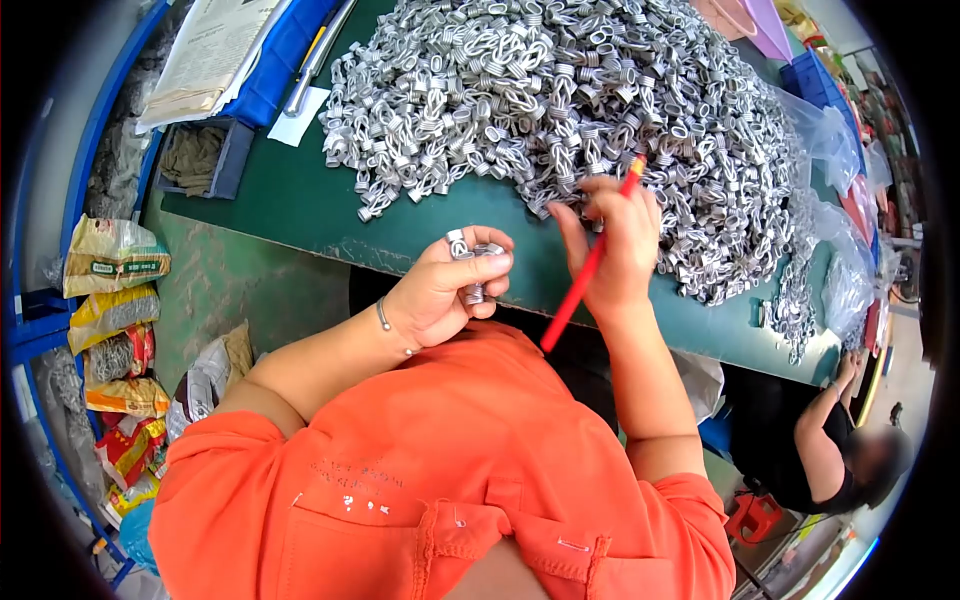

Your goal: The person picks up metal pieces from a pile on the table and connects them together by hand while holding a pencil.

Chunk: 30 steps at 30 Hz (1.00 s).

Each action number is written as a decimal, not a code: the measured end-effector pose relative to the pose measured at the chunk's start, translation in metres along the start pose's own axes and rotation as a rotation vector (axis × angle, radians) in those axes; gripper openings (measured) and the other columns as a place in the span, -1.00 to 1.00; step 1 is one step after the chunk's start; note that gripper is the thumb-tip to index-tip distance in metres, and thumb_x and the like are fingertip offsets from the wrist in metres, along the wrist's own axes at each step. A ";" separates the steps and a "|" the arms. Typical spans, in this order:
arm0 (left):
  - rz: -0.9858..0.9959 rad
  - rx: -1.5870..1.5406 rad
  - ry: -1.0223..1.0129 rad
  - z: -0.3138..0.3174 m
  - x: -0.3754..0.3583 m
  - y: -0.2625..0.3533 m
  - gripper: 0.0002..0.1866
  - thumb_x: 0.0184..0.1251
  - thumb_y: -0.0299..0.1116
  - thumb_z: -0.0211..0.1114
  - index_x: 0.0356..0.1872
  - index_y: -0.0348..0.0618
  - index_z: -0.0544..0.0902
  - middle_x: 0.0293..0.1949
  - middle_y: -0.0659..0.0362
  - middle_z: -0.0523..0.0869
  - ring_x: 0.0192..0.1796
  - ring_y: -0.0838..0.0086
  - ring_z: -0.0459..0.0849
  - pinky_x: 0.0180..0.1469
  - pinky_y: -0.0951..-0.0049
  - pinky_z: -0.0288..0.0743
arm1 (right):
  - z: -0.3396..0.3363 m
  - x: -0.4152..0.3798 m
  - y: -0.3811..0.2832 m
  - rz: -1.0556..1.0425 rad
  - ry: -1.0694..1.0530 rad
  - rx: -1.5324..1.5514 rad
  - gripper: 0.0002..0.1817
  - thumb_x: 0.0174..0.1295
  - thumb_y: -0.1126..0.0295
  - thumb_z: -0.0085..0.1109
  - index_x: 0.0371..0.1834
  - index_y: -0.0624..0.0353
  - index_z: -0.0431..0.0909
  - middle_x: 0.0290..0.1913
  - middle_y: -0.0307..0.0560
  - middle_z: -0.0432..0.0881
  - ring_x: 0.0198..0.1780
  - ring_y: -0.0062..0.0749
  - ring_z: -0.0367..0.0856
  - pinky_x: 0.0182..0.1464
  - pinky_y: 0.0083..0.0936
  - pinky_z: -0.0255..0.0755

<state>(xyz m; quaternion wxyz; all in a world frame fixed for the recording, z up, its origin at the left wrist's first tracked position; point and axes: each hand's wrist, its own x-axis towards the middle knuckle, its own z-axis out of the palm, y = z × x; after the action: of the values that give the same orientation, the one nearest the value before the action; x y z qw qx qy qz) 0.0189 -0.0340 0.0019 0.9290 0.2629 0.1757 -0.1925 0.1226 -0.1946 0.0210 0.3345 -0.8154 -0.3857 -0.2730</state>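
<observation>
My left hand (pixel 430 285) is closed in front of my body, near the table edge. Between its thumb and fingers are small grey metal loop pieces (pixel 475 293), with ribbed sleeves like those in the heap. A ring sits on one finger, partly lost among the metal. My right hand (pixel 625 250) holds a long red stick (pixel 578 290) with a yellowish upper end, slanting across the palm. Its thumb and index finger are apart at the near edge of a large heap of metal loop pieces (pixel 560 90), overlapping it in this view.
The heap covers much of the green table (pixel 290 215). A grey bin (pixel 235 160) with cloth and a blue tray (pixel 270 80) with papers are at the left. Printed sacks (pixel 115 260) line the floor. Plastic bags (pixel 845 260) and another person (pixel 800 440) are at the right.
</observation>
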 end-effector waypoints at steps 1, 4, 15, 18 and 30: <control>-0.004 -0.003 0.027 0.003 -0.001 0.002 -0.87 0.20 -0.50 0.17 -0.24 -0.10 0.47 -0.39 0.25 0.50 -0.46 0.64 0.42 -0.57 0.66 0.22 | 0.005 0.003 0.003 0.036 -0.051 -0.099 -0.68 -0.22 0.41 0.35 -0.43 0.09 0.38 -0.35 -0.20 0.54 -0.30 -0.23 0.44 -0.23 -0.36 0.19; 0.048 0.059 0.034 0.003 -0.002 -0.001 -0.89 0.21 -0.49 0.17 -0.27 -0.09 0.47 -0.39 0.24 0.50 -0.47 0.62 0.43 -0.59 0.64 0.24 | 0.015 0.005 0.011 -0.026 -0.011 -0.160 -0.69 -0.21 0.44 0.33 -0.42 0.09 0.39 -0.36 -0.22 0.54 -0.31 -0.25 0.45 -0.26 -0.38 0.19; 0.223 0.219 0.097 0.004 0.008 0.005 -0.78 0.20 -0.50 0.20 -0.13 -0.27 0.47 -0.38 0.14 0.60 -0.55 0.66 0.43 -0.65 0.73 0.24 | -0.010 -0.033 -0.024 0.344 -0.173 0.624 -0.70 -0.08 0.70 0.24 -0.45 0.21 0.28 -0.34 0.02 0.58 -0.43 -0.53 0.51 -0.38 -0.66 0.39; 0.220 0.249 0.085 0.003 0.007 0.003 -0.81 0.19 -0.51 0.20 -0.18 -0.29 0.49 -0.40 0.12 0.60 -0.57 0.66 0.42 -0.66 0.72 0.24 | -0.006 -0.044 -0.027 0.596 -0.074 0.952 -0.68 -0.02 0.70 0.21 -0.39 0.19 0.23 -0.27 0.06 0.56 -0.41 -0.58 0.51 -0.36 -0.69 0.42; 0.249 0.371 0.108 0.005 0.002 -0.001 -0.88 0.17 -0.48 0.24 -0.35 -0.27 0.49 -0.50 0.16 0.56 -0.62 0.68 0.39 -0.68 0.71 0.18 | -0.010 -0.045 -0.033 0.910 -0.044 1.256 -0.81 0.18 0.60 0.05 -0.34 0.18 0.21 -0.31 0.04 0.54 -0.43 -0.48 0.59 -0.45 -0.67 0.50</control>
<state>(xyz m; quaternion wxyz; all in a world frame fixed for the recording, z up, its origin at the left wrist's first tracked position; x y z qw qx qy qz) 0.0211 -0.0382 0.0047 0.8705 0.4588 0.1531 -0.0908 0.0690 -0.2065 0.0069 0.8054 -0.5563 -0.1017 0.1774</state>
